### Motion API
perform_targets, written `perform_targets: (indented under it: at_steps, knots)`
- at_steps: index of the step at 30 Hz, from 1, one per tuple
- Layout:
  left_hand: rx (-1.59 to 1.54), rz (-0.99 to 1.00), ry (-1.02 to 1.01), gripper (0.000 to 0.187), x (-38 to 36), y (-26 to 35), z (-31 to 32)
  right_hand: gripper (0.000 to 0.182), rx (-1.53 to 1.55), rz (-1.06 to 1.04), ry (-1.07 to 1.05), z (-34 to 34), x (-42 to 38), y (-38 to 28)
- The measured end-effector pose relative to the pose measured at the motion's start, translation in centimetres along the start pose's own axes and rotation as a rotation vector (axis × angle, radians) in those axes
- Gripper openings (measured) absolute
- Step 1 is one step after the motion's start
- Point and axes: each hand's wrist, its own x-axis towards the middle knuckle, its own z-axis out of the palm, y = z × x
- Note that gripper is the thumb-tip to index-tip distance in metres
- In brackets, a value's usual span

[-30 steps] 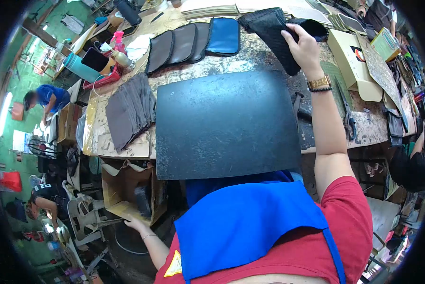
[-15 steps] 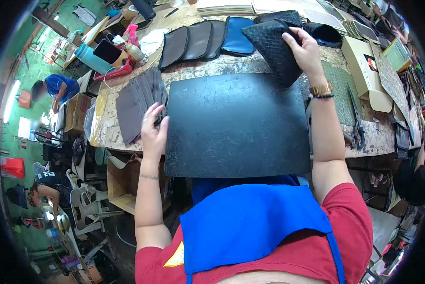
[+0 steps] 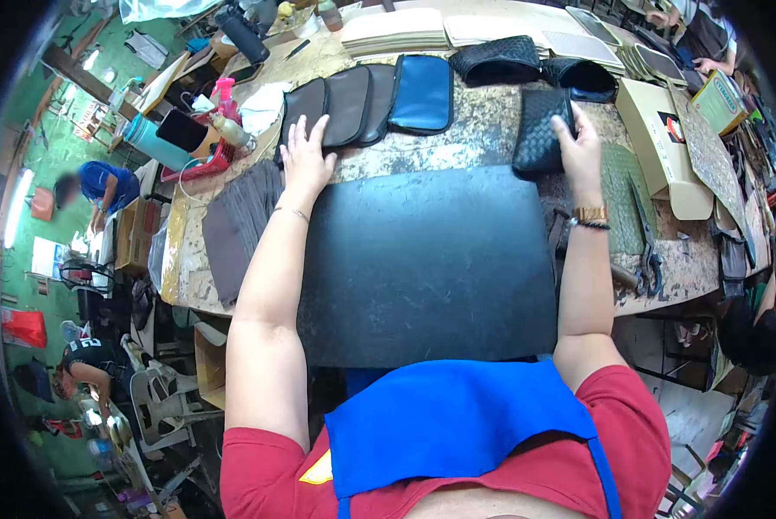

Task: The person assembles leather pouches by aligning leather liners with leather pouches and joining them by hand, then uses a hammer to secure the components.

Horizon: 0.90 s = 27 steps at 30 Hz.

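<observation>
My right hand (image 3: 583,147) holds a black woven pouch (image 3: 539,130) by its right edge, above the far right corner of a large black board (image 3: 431,259). Its fingers are wrapped round that edge. With its fingers spread, my left hand (image 3: 306,160) is at the near edge of a dark brown pouch (image 3: 303,108), the leftmost in an overlapping row. A blue pouch (image 3: 423,93) ends the row on the right. Two more black woven pieces (image 3: 496,60) lie behind. Brown flat pieces (image 3: 237,229) are stacked beside my left forearm.
On the right are scissors (image 3: 646,229), a green woven sheet (image 3: 617,190) and an open cardboard box (image 3: 656,138). A red basket (image 3: 211,164) with bottles stands at the left. Pale sheets (image 3: 392,33) lie at the back. Other people are at the left and far right.
The woven pouch in my right hand has come down and turned from slanted to nearly upright. My left hand has moved forward from beside the brown stack to the brown pouch. The view has shifted.
</observation>
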Motion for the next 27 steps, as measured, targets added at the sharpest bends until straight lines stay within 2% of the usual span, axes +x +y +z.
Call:
perform_targets:
  at_steps: [1, 4, 6, 8, 10, 11, 13, 16, 18, 20, 22, 23, 24, 25, 27]
  knots:
    - [0.035, 0.046, -0.031, 0.071, 0.9, -0.2, 0.6, 0.054, -0.114, 0.037, 0.04, 0.2, -0.4, 0.9]
    - [0.122, 0.195, -0.089, 0.064, 2.7, 0.5, 1.2, 0.071, -0.024, 0.085, -0.037, 0.1, -1.1, 1.3]
    - [0.104, 0.331, -0.109, 0.059, 4.1, -0.8, 2.6, 0.078, -0.204, 0.025, 0.024, 0.7, -1.1, 0.0]
    - [0.204, 0.463, -0.061, 0.043, 4.4, -1.5, 3.1, 0.082, -0.333, -0.047, 0.058, 0.8, -1.2, -0.2]
    - [0.08, 0.428, 0.048, 0.035, 5.0, -1.4, 3.2, 0.084, -0.402, -0.136, 0.074, 1.3, -1.0, -0.6]
    - [0.067, 0.361, 0.072, 0.031, 5.3, -1.4, 3.1, 0.08, -0.258, 0.017, 0.019, 1.0, -1.3, -1.1]
    - [0.058, 0.263, 0.144, 0.023, 5.6, 0.6, 0.5, 0.079, -0.16, -0.011, 0.03, 0.9, -1.1, -1.3]
    - [-0.008, 0.273, 0.252, 0.02, 5.9, 2.1, -2.2, 0.075, -0.115, -0.067, 0.079, 1.0, -1.0, -1.0]
    - [-0.006, 0.279, 0.241, 0.02, 4.9, 3.6, -4.0, 0.076, -0.327, -0.18, 0.136, 0.4, -0.3, 1.0]
    - [-0.005, 0.273, 0.192, 0.02, 2.8, 6.1, -6.4, 0.078, -0.738, -0.267, 0.197, 0.3, -0.9, -1.7]
    - [-0.034, 0.301, 0.174, 0.016, -0.6, 8.1, -7.8, 0.073, -0.925, -0.328, 0.165, 0.8, -0.6, -3.2]
    - [-0.036, 0.31, 0.132, 0.014, -2.7, 9.2, -8.5, 0.067, -0.917, -0.291, 0.086, 1.3, 0.2, -3.5]
    - [-0.085, 0.327, 0.075, 0.016, -4.9, 10.1, -8.9, 0.063, -0.967, -0.297, 0.009, 1.9, 1.2, -3.7]
    - [-0.119, 0.319, -0.084, 0.027, -7.1, 11.2, -10.1, 0.059, -1.015, -0.303, -0.069, 2.7, 2.7, -3.9]
    - [-0.222, 0.32, -0.118, 0.073, -10.6, 12.1, -9.6, 0.047, -1.133, -0.339, -0.192, 4.7, 5.9, -3.6]
